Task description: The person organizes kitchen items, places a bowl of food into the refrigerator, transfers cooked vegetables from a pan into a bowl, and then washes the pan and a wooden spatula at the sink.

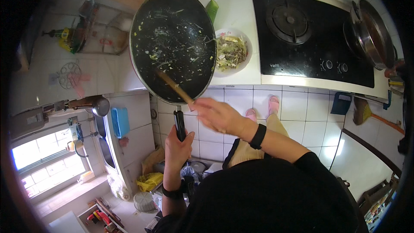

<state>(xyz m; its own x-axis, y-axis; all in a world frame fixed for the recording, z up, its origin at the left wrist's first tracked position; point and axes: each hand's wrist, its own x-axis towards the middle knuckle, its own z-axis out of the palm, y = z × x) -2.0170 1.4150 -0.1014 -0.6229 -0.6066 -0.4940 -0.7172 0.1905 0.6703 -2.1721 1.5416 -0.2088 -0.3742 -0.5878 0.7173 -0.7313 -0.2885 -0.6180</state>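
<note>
A black frying pan (174, 45) is tilted over the counter, its inside dotted with small food scraps. Its black handle (179, 124) is gripped by my left hand (179, 147). My right hand (221, 115), slightly blurred, holds a wooden spatula (176, 87) whose far end lies against the lower part of the pan's inside. Beside the pan's right rim, a white bowl (248, 51) holds cooked food (231, 52) with thin strands and pale pieces. The pan's rim overlaps the bowl's left edge in view.
A black gas hob (310, 61) is to the right, with a metal pan (375, 35) at its far end. A green vegetable piece (212, 10) lies behind the bowl. Below the counter, pink slippers (273, 105) show on the tiled floor. A sink (105, 142) and window are at left.
</note>
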